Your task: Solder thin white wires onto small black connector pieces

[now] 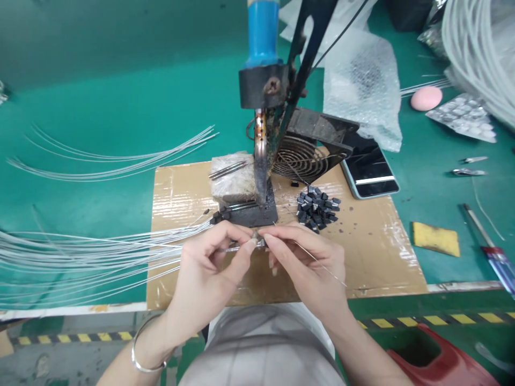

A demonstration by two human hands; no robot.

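Counter [120, 120], green, one, carrying all items below.
Cardboard sheet [382, 257], brown, on the counter's near side.
Bundle of white wires [100, 254], ends gathered toward the left hand.
Soldering iron [263, 35], blue handle, mounted tip-down on a dark bracket.
Left hand [213, 273], bracelet at wrist; thumb and forefinger grip pinched closed.
Right hand [316, 262], level with the left; grip likewise pinched closed.
Fan [306, 153], black, dusty grille, behind the iron.
Phone [372, 169], dark screen, beside the fan.
Heap of black connectors [317, 209], on the cardboard, just beyond the right hand.
Sponge [435, 239], yellow, right of the cardboard.
Thin wire [322, 264], held in the right grip, trailing across that hand.
Small dark piece [261, 243], held in the left grip, between both hands' fingertips; details too small to tell.
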